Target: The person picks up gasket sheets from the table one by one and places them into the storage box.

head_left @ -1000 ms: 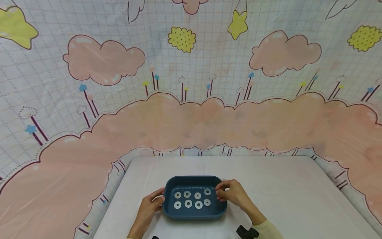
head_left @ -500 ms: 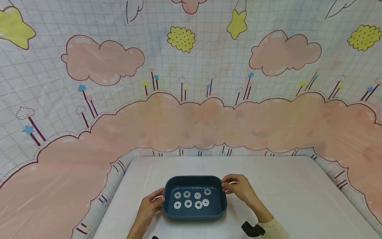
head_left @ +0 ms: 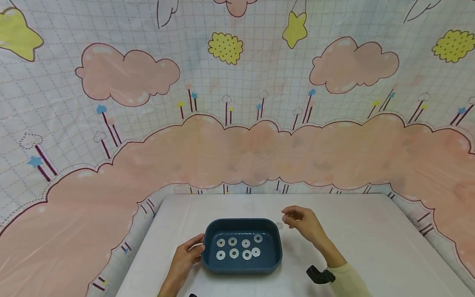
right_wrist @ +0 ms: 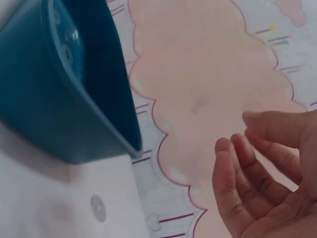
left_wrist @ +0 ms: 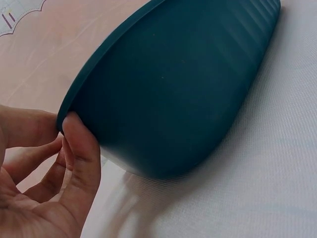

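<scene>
A dark teal rectangular bin sits on the white table, with several flat silver washers spread over its floor in two rough rows. In the front row, the rightmost washer overlaps its neighbour's edge. My left hand pinches the rim at the bin's left end; in the left wrist view the thumb lies on the outside wall. Off the bin's back right corner, my right hand hovers with loosely bent fingers and nothing between them. Near those fingertips, a single washer lies on the table.
White cloth covers the table, which extends right and left of the bin. Behind it hangs a curtain printed with clouds and stars. A black wrist device is strapped at the right sleeve.
My right hand has moved from over the bin's right rim, back and to the right. The front row's rightmost washer slid slightly left. My left hand has stayed at the rim.
</scene>
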Motion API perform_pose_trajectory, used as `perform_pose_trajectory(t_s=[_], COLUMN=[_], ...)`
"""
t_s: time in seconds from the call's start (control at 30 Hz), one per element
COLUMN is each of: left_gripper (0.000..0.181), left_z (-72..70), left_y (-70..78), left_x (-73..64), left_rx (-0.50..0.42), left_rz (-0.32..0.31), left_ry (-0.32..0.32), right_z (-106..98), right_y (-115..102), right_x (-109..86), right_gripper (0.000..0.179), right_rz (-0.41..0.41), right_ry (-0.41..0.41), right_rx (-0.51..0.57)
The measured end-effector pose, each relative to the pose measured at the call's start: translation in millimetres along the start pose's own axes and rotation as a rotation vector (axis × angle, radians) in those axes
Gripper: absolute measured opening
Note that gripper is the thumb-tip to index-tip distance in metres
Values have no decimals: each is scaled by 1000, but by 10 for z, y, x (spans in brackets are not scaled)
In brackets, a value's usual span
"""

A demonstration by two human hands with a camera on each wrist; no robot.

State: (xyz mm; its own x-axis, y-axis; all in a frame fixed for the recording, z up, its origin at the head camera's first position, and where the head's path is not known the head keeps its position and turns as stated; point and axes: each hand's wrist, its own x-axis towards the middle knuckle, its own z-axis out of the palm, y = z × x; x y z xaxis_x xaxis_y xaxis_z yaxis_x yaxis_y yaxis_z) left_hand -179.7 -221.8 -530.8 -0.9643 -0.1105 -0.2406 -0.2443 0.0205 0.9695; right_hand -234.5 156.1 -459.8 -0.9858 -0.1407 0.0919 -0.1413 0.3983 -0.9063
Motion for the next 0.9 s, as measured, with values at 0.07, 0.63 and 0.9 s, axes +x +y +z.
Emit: perform_pose_trajectory(t_s=[0.07, 0.63, 0.9], left_gripper=[45, 46, 46], left_z=[5, -1, -7], left_y=[0, -15, -11], left_x=[-3, 25, 29], left_rx=[-1, -15, -10], left_rz=[2, -13, -7], left_ry=[-1, -2, -5], right_z=[-14, 58, 159], right_y=[45, 567, 802], right_x=[32, 345, 421], right_gripper=[25, 32, 28], right_rz=[-5, -23, 17], right_ry=[4, 63, 71], right_rx=[-19, -67, -163])
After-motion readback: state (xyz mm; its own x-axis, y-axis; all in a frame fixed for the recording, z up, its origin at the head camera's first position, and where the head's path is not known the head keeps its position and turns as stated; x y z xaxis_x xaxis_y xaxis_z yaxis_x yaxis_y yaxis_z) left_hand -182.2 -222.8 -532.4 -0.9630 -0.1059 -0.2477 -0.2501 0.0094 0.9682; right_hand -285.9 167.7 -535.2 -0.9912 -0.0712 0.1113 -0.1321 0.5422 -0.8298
